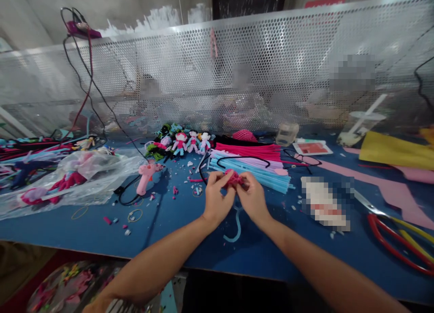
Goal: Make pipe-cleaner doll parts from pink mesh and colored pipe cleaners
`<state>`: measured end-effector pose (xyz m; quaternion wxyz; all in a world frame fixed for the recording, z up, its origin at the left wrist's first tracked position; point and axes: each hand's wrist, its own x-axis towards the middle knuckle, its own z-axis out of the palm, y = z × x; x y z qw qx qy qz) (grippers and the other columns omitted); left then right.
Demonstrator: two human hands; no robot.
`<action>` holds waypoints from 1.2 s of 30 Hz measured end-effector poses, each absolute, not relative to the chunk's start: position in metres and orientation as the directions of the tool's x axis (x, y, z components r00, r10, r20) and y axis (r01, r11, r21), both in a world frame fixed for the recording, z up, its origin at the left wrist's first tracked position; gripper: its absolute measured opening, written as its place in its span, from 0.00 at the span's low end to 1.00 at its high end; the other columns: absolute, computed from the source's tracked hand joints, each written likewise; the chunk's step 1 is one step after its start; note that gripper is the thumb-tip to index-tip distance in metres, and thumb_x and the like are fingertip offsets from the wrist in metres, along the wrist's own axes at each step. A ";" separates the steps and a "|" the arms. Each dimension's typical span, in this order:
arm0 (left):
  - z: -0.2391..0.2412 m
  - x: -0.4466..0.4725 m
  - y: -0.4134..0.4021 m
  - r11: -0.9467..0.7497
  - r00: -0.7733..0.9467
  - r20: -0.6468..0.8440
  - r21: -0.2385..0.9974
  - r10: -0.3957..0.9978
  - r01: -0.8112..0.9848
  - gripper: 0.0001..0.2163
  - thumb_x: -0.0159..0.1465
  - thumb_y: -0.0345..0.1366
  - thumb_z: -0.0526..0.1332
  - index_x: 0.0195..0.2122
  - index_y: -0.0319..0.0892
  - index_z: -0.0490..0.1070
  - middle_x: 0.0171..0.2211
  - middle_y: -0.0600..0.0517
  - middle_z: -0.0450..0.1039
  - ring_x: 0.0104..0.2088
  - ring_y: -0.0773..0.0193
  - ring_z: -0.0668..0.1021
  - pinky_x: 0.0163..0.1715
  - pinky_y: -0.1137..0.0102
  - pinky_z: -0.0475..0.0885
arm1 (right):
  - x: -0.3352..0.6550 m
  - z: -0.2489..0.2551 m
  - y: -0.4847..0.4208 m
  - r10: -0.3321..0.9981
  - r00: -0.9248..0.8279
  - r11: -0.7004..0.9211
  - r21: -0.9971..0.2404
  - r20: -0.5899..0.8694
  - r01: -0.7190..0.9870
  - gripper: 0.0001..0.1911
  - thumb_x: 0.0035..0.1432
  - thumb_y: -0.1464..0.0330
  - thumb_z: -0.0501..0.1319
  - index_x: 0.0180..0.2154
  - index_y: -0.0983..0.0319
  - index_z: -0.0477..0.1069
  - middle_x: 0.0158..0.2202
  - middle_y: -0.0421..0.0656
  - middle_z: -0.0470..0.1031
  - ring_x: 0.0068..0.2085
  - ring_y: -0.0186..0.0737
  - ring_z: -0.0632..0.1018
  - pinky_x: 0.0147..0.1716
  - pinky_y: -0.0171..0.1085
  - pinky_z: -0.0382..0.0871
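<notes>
The left hand [217, 200] and right hand [253, 200] gripped a small pink piece [233, 179] in their fingers; a blue stem [238, 227] curved toward six o'clock, with a glue gun [146, 177] at nine.

Left hand [217, 200] and right hand [252, 198] over table [183, 234], held piece [233, 179] between them, pipe-cleaner bundles [249, 151] just behind, dolls [193, 142] behind-left. Glue gun [145, 177] on table left of hands, bag [101, 177] farther left, scissors [375, 209] at far right. Screen [176, 69] runs along behind it all, cup [359, 128] in front of its right part, power strip [83, 30] atop its left part.
</notes>
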<state>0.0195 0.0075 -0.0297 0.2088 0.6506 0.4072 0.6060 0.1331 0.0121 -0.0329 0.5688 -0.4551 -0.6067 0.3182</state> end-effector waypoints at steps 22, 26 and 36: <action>-0.011 0.009 0.008 -0.384 -0.090 0.375 0.915 0.922 -0.124 0.15 0.55 0.36 0.65 0.44 0.44 0.69 0.39 0.49 0.73 0.38 0.64 0.74 0.39 0.69 0.68 | 0.138 -0.022 0.014 0.983 -0.019 0.182 -0.976 0.185 -0.116 0.12 0.55 0.55 0.59 0.37 0.54 0.62 0.24 0.35 0.63 0.19 0.31 0.61 0.16 0.32 0.52; -0.009 0.005 0.016 -0.126 0.152 0.170 0.956 0.974 -0.264 0.16 0.54 0.39 0.66 0.43 0.42 0.73 0.40 0.48 0.73 0.37 0.63 0.74 0.36 0.71 0.67 | 0.143 -0.020 0.017 0.979 -0.098 0.161 -0.973 0.179 -0.166 0.12 0.55 0.57 0.60 0.37 0.54 0.62 0.23 0.34 0.64 0.19 0.30 0.61 0.15 0.30 0.50; -0.016 0.007 0.021 0.037 0.283 0.012 0.985 0.959 -0.166 0.15 0.55 0.43 0.65 0.39 0.38 0.71 0.27 0.53 0.67 0.24 0.72 0.67 0.24 0.75 0.62 | 0.146 -0.037 0.027 0.970 -0.071 0.225 -0.967 0.234 -0.120 0.12 0.55 0.59 0.60 0.35 0.56 0.60 0.19 0.31 0.63 0.15 0.27 0.55 0.13 0.29 0.46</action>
